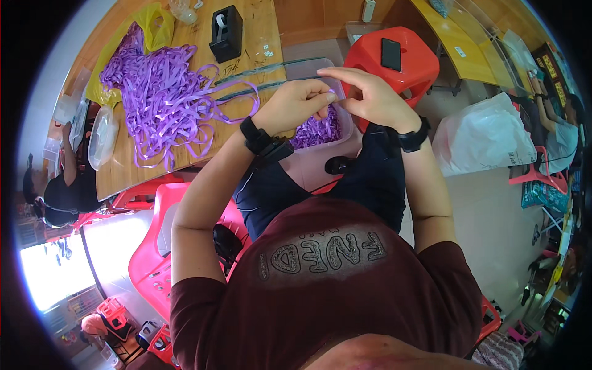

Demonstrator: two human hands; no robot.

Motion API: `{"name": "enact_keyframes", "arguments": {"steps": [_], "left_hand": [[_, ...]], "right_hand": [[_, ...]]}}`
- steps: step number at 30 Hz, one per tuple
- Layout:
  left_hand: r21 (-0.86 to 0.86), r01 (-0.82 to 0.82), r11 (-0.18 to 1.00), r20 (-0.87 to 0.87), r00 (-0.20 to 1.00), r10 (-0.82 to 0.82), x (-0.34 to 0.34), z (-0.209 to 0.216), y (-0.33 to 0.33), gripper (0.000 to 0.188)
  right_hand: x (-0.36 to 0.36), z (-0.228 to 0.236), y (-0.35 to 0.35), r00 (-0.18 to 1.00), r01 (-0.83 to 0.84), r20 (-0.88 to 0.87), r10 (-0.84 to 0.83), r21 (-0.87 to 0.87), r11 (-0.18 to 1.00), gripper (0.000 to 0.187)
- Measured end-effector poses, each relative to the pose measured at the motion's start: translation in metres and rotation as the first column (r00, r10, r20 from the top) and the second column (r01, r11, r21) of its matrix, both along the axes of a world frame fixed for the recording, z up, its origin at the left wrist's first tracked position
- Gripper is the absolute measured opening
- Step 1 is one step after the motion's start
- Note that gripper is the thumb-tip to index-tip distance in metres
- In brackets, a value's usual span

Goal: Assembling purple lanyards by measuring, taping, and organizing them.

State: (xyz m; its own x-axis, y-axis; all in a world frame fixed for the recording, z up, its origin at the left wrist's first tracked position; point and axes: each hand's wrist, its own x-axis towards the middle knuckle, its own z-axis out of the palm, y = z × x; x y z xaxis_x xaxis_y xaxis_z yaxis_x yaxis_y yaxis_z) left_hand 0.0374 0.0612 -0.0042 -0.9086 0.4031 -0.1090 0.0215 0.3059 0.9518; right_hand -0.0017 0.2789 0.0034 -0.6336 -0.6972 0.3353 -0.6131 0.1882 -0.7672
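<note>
My left hand (300, 102) has its thumb and fingers pinched together above a clear plastic tub (347, 126). Close by its fingertips, my right hand (374, 98) has its index finger stretched out and its other fingers bent toward the thumb. What sits between the fingertips is too small to make out, though a bit of purple shows there. The tub holds short purple ribbon pieces (316, 131). Left of my hands, a tangled heap of long purple ribbon (161, 92) covers part of the wooden table (262, 37), with one loop reaching toward my left wrist.
A yellow plastic bag (157, 26) lies under the ribbon heap, near a black tape dispenser (226, 34). To the right stand a red stool (364, 58) with a phone (391, 54) on it and a white sack (484, 137). Other people sit at both sides.
</note>
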Motion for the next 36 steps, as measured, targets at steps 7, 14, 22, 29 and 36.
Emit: {"name": "enact_keyframes", "arguments": {"steps": [7, 14, 22, 29, 36], "left_hand": [[0.051, -0.031, 0.998, 0.051, 0.998, 0.028, -0.012, -0.007, 0.003, 0.025], [-0.123, -0.076, 0.99, -0.273, 0.961, 0.039, -0.009, -0.017, 0.01, 0.039], [-0.22, -0.143, 0.965, -0.23, 0.969, 0.091, -0.005, 0.004, -0.009, 0.028], [-0.381, -0.318, 0.868, -0.599, 0.8, 0.03, -0.028, 0.004, -0.038, 0.025], [-0.56, -0.369, 0.742, -0.661, 0.739, -0.131, -0.038, -0.011, -0.047, 0.04]], "right_hand": [[-0.009, -0.028, -0.011, 0.859, 0.179, 0.486, -0.161, 0.01, 0.984, 0.023], [-0.05, -0.056, -0.016, 0.934, 0.343, 0.16, -0.32, -0.147, 0.928, 0.022], [-0.099, -0.059, -0.049, 0.939, 0.163, -0.28, -0.203, -0.16, 0.974, 0.022], [-0.137, -0.087, -0.061, 0.992, 0.024, 0.122, -0.012, -0.102, 0.994, 0.024], [-0.101, -0.109, -0.094, 0.898, 0.01, 0.421, 0.125, -0.304, 0.952, 0.024]]}}
